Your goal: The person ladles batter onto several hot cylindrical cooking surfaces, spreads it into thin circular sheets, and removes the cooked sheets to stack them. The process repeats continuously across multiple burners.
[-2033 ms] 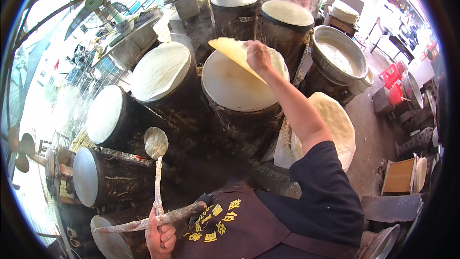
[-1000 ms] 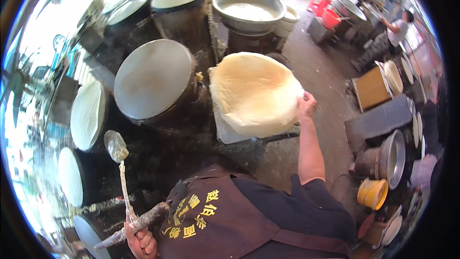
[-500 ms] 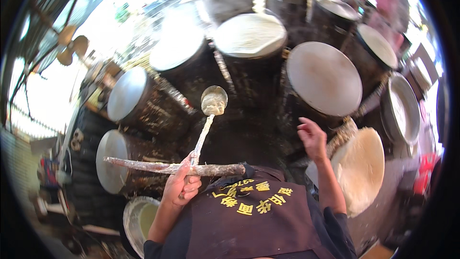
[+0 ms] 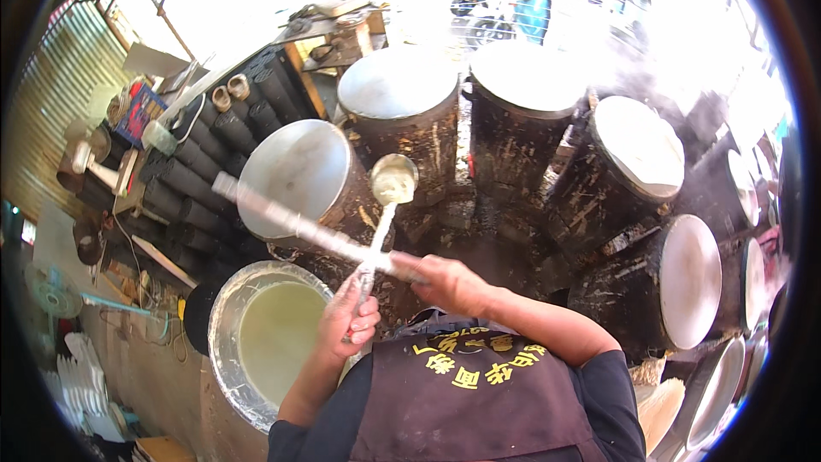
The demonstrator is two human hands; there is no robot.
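Note:
My left hand (image 4: 349, 318) is closed round the handle of a metal ladle (image 4: 395, 180), whose bowl holds pale, thick batter. My right hand (image 4: 449, 285) grips the right end of a long, whitish, caked wooden stick (image 4: 286, 222), which crosses the ladle handle and reaches out leftward over a round pale griddle (image 4: 291, 167) on a blackened drum. Below that, at lower left, stands a large metal tub (image 4: 274, 346) of thin, yellow-green liquid.
More drum griddles (image 4: 398, 81) curve round to the right, one bearing a white sheet (image 4: 637, 144). Pale flatbreads (image 4: 658, 415) show at lower right. Stacked dark cylinders (image 4: 192, 154), a shelf with clutter and a fan (image 4: 53, 289) are on the left.
The view has swung left. My right hand released the flatbread at the pile, came across, and now grips the stick that lay in my left hand with the ladle.

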